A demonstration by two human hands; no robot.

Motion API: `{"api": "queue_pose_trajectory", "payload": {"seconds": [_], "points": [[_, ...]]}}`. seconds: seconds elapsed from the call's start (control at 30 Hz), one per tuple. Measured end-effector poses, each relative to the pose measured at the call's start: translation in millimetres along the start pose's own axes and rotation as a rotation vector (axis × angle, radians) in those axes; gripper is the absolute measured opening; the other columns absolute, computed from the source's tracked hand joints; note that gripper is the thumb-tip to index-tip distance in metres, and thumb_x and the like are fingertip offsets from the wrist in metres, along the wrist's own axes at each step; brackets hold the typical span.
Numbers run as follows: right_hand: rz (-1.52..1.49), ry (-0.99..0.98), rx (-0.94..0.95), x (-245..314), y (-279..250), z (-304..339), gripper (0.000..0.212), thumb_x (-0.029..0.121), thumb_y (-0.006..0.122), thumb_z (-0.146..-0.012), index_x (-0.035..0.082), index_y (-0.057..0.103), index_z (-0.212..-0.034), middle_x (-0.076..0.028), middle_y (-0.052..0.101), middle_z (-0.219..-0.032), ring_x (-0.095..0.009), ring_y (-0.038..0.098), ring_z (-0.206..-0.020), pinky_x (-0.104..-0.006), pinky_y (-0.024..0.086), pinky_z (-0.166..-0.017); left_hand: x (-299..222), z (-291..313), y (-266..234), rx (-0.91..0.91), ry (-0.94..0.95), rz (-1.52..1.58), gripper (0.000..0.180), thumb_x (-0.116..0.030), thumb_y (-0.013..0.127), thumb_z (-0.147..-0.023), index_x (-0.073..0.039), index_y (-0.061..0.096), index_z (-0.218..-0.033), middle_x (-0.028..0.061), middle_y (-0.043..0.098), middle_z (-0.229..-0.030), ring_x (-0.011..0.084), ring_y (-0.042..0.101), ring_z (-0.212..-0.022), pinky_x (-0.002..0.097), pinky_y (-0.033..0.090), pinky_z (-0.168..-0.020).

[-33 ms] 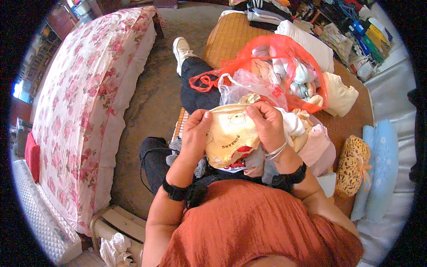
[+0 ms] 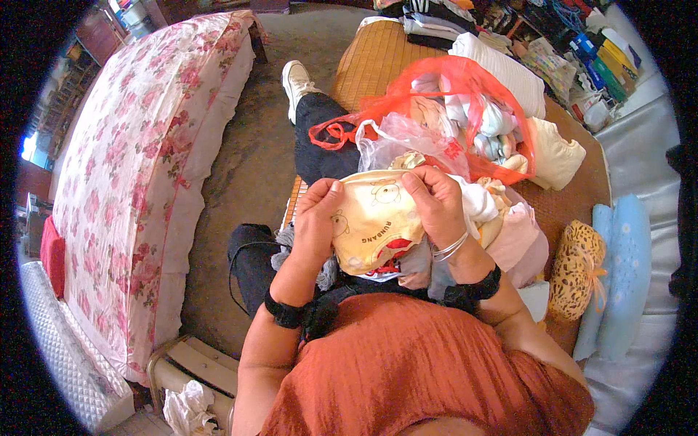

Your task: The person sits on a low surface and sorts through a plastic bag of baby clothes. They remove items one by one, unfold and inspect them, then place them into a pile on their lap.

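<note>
Between my two hands a small pale-yellow garment (image 2: pixel 374 218) with animal drawings and printed lettering is stretched out above my lap. Its upper edge is pinched at the left by my left hand (image 2: pixel 320 211), thumb on top. At the opposite end my right hand (image 2: pixel 438 200) grips the same edge between thumb and fingers. Part of the cloth hangs down, and a red patch shows low on it. Under and beside it lie more clothes, among them a grey piece (image 2: pixel 418 261) and a pink piece (image 2: pixel 520 236). The garment's exact kind is not clear.
Ahead, a red plastic bag (image 2: pixel 531 138) of folded clothes lies open with a clear bag (image 2: pixel 382 145) against it. White rolled bedding (image 2: pixel 509 69), a leopard-print bundle (image 2: pixel 576 269) and a blue roll (image 2: pixel 627 276) line the right. A flower-patterned cover (image 2: pixel 156 138) drapes over furniture at left.
</note>
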State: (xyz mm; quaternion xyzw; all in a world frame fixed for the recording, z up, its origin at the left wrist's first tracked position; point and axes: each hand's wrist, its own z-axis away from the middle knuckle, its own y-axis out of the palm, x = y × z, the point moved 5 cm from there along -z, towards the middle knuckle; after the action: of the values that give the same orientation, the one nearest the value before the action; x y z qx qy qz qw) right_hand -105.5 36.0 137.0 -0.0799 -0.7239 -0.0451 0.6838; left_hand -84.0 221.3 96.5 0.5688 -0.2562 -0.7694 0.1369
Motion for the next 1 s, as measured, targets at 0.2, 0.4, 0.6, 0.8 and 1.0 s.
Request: {"api": "queue_pose_trajectory", "payload": {"seconds": [0.2, 0.4, 0.6, 0.8, 1.0], "points": [[0.195, -0.107, 0.015, 7, -1, 6, 0.021, 0.021, 0.065, -0.089, 0.002, 0.065, -0.079, 0.002, 0.059, -0.066, -0.004, 0.050, -0.061, -0.0233, 0.042, -0.054, -4, 1, -11, -0.084, 0.079, -0.217, 0.017, -0.017, 0.056, -0.093, -0.003, 0.061, -0.084, 0.0004, 0.060, -0.073, 0.0073, 0.055, -0.062, 0.0231, 0.044, -0.054], [0.242, -0.230, 0.107, 30, 15, 26, 0.021, 0.021, 0.066, -0.088, 0.004, 0.063, -0.075, -0.002, 0.059, -0.062, -0.007, 0.053, -0.059, -0.0258, 0.042, -0.051, -19, 2, -11, -0.245, 0.580, -0.881, 0.016, -0.017, 0.057, -0.093, -0.003, 0.060, -0.084, 0.0061, 0.058, -0.068, 0.0159, 0.054, -0.059, 0.0307, 0.044, -0.055], [0.325, -0.408, 0.553, 50, 68, 38, 0.015, 0.017, 0.063, -0.087, 0.006, 0.055, -0.095, -0.011, 0.060, -0.069, -0.028, 0.061, -0.060, -0.0374, 0.047, -0.054, -35, -6, 0, -0.345, 0.750, -1.088, 0.008, -0.009, 0.054, -0.085, -0.006, 0.054, -0.092, 0.0140, 0.055, -0.087, 0.0333, 0.052, -0.086, 0.0404, 0.043, -0.075], [0.223, -0.893, 0.858, 72, 108, 49, 0.031, 0.019, 0.070, -0.081, 0.006, 0.061, -0.108, -0.010, 0.062, -0.100, -0.029, 0.060, -0.092, -0.0393, 0.048, -0.078, -37, 5, -3, 0.071, 0.414, -0.025, 0.029, -0.010, 0.056, -0.086, -0.007, 0.051, -0.115, 0.0093, 0.052, -0.116, 0.0234, 0.050, -0.105, 0.0342, 0.040, -0.097], [0.367, -0.922, 0.552, 74, 110, 29, 0.042, 0.027, 0.061, -0.088, 0.005, 0.057, -0.123, -0.013, 0.054, -0.130, -0.030, 0.045, -0.126, -0.0428, 0.030, -0.107, -44, 27, -3, 0.137, 0.591, -0.309, 0.039, -0.024, 0.049, -0.095, -0.007, 0.044, -0.130, 0.0116, 0.049, -0.132, 0.0268, 0.046, -0.123, 0.0361, 0.036, -0.106]]}}
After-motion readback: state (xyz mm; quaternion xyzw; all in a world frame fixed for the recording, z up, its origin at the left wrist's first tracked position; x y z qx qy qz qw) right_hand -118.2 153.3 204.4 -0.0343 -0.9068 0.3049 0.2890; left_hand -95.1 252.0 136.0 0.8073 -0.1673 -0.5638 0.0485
